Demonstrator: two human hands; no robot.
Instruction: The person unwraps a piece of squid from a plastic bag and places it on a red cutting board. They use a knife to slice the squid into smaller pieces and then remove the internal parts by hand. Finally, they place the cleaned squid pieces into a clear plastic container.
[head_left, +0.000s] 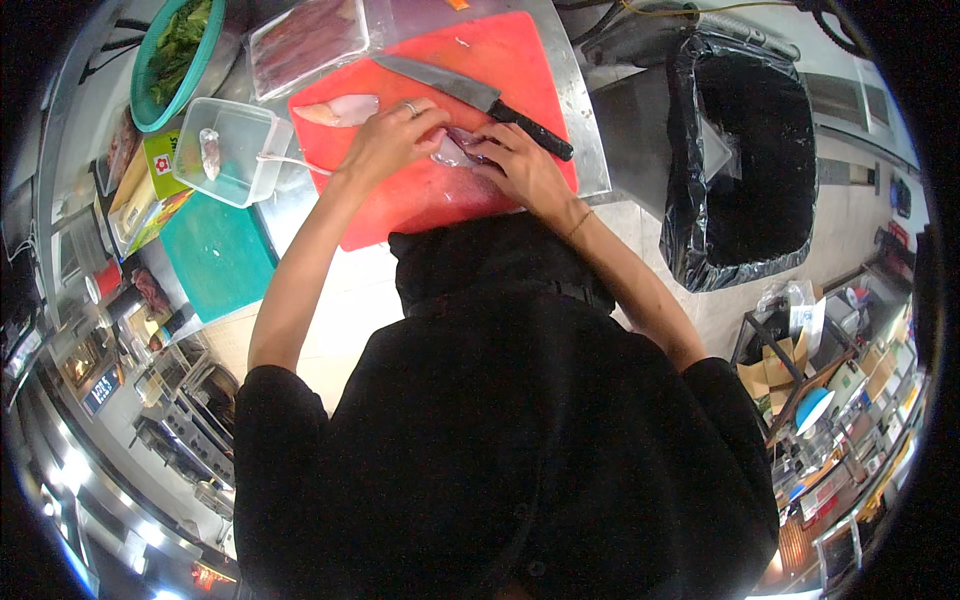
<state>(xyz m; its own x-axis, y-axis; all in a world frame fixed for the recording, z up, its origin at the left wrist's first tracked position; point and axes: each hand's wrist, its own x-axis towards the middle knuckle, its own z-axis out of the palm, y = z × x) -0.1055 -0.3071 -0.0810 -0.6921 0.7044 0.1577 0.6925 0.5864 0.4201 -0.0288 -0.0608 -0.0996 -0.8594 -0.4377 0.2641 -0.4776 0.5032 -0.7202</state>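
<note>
On a red cutting board (495, 67) before me lies a slippery, whitish piece of squid (454, 153) with purplish skin. The fingers of my left hand (397, 136) pinch its left end. My right hand (525, 163) grips the darker skin at the other end; the fingers partly cover it. Just beyond both hands rests a chef's knife (450, 81), its black handle near my right wrist side and its blade pointing far left. Another pale piece of seafood (341, 111) lies flat on the board, left of my left hand.
A clear plastic tub (247, 127) left of the board holds a pale piece. Behind are a tray of reddish meat (307, 45) and a teal basket of leafy greens (180, 52). A green board (217, 255) lies at left, a black-lined bin (757, 157) at right.
</note>
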